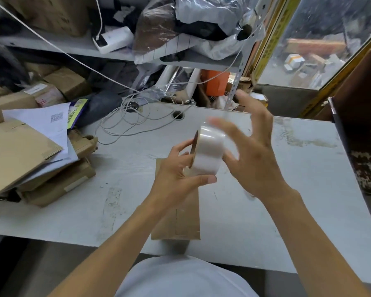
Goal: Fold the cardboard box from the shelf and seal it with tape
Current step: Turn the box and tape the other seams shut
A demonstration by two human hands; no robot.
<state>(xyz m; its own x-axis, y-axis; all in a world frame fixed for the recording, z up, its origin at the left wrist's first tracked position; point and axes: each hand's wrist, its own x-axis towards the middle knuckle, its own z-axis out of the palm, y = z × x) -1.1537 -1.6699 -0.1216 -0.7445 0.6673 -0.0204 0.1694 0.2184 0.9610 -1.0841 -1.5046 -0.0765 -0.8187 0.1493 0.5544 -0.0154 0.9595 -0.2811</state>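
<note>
A roll of clear tape [209, 152] is held up over the white table [287, 221]. My left hand [176, 170] grips it from below and from the left, thumb under the roll. My right hand [251, 146] is beside the roll on its right, fingers spread and blurred, fingertips touching the roll's top and side. Under both hands a small brown cardboard box [180, 217] lies flat on the table near the front edge, partly hidden by my left hand and forearm.
A pile of flat cardboard and white papers [30, 151] lies at the table's left. White cables [129, 121] coil at the back. A cluttered shelf [73, 48] with bags and boxes stands behind. A dark brown panel [360, 125] rises at the right.
</note>
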